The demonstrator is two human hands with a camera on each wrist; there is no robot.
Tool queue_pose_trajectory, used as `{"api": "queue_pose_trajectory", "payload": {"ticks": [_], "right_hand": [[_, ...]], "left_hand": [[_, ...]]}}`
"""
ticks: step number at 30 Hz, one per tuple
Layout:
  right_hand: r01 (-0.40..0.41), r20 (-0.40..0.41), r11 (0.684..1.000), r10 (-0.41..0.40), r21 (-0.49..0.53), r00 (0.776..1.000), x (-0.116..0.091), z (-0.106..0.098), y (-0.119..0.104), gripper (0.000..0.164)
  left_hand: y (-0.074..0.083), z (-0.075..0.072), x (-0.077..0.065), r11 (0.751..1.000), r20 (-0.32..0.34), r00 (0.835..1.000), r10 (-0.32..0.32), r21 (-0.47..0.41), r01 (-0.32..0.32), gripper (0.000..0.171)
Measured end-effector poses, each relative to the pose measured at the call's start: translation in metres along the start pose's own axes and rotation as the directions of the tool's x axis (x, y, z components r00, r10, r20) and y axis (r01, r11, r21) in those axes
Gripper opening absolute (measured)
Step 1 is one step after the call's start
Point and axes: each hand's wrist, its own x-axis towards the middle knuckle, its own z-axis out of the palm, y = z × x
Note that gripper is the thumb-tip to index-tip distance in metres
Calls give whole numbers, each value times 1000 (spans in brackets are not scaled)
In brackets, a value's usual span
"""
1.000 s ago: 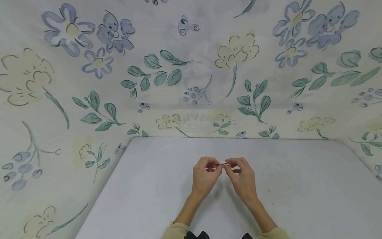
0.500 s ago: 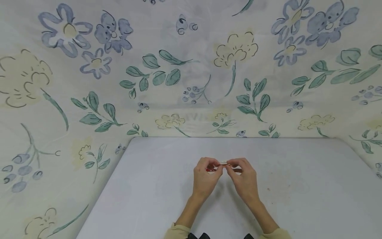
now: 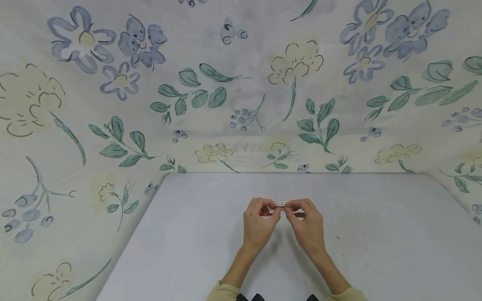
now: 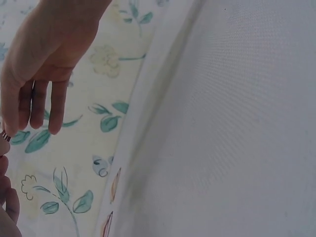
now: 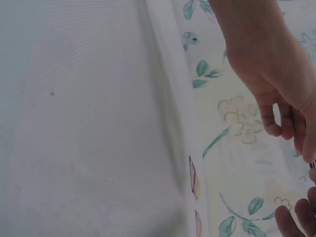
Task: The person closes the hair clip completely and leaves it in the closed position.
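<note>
Over the middle of the white table, my left hand (image 3: 257, 223) and right hand (image 3: 308, 225) meet almost fingertip to fingertip. Between them they pinch a small thin piece (image 3: 282, 205), pale on top with a brown-red edge. In the wrist views dark and light stripes show on the bit of this striped piece (image 4: 6, 136) that peeks out; the fingers hide the rest. I cannot tell what kind of thing it is. Something red (image 3: 265, 214) shows behind the left thumb. The left wrist view has the left hand's loose outer fingers hanging down, and the right wrist view the right hand's.
The white tabletop (image 3: 180, 234) spreads around both hands, with a few small dark specks (image 3: 338, 238) to the right. Flowered cloth (image 3: 241, 83) rises behind the table and along its left side. Black shapes (image 3: 257, 297) show at the bottom edge between the sleeves (image 3: 224, 290).
Both hands stay nearly in place with only slight finger movement. A little more of the pale face of the piece shows between the fingertips than one second ago.
</note>
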Motion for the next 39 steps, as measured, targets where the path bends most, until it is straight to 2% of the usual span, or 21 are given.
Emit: {"api": "queue_pose_trajectory", "payload": {"ticks": [11,16,30,35,39], "right_hand": [[39,-11,999,-39,19,999,0,0,-4,13],[31,-5,999,-31,29,1000,0,0,-5,12],[46,45,999,-47,25,998,3,-5,-2,13],[53,49,999,-53,10,997,4,-6,-1,15],[50,63,999,-51,9,997,4,-7,1,15]], "left_hand": [[1,-2,-1,1000,-56,998,31,4,-31,16],[0,-2,0,998,-53,997,56,-1,-56,17],[-3,-2,1,997,53,998,-16,-75,20,11],[-2,-4,1,991,91,993,-71,-108,81,4],[-1,-6,2,987,104,989,-101,-116,113,6]]}}
